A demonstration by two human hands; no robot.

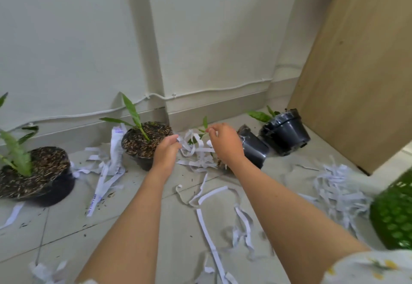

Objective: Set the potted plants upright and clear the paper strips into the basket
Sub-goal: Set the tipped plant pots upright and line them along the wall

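A: Target is the tipped pot point(253, 147), on its side on the floor point(133, 228) by the wall, mouth toward you, soil end under strips point(196, 156). Its seedling point(204, 127) pokes up through the paper.

B: Grip state?

A: Your right hand point(225, 143) has thumb and forefinger nearly closed at the seedling's leaf. Can't tell if it's actually pinched or just touching. Your left hand point(167, 149) is loosely curled, fingers on the edge of the strip pile, nothing clearly held. My read: you're freeing the plant from paper before you stand the pot up.

B: Makes sense. Lifting by the leaf would tear it.

A: Agreed, take the pot body instead. Second tipped pot point(285, 132) sits just behind, near the wooden panel point(356, 71), also on its side.

B: Rest of the area?

A: Two pots already upright: one point(145, 143) touching your left hand, another point(38, 176) far left. Basket point(394, 216) at right edge, well apart from the pile. More strips between it and you, plus loose soil on the tiles. Paper tangle around the stem is the main obstruction.
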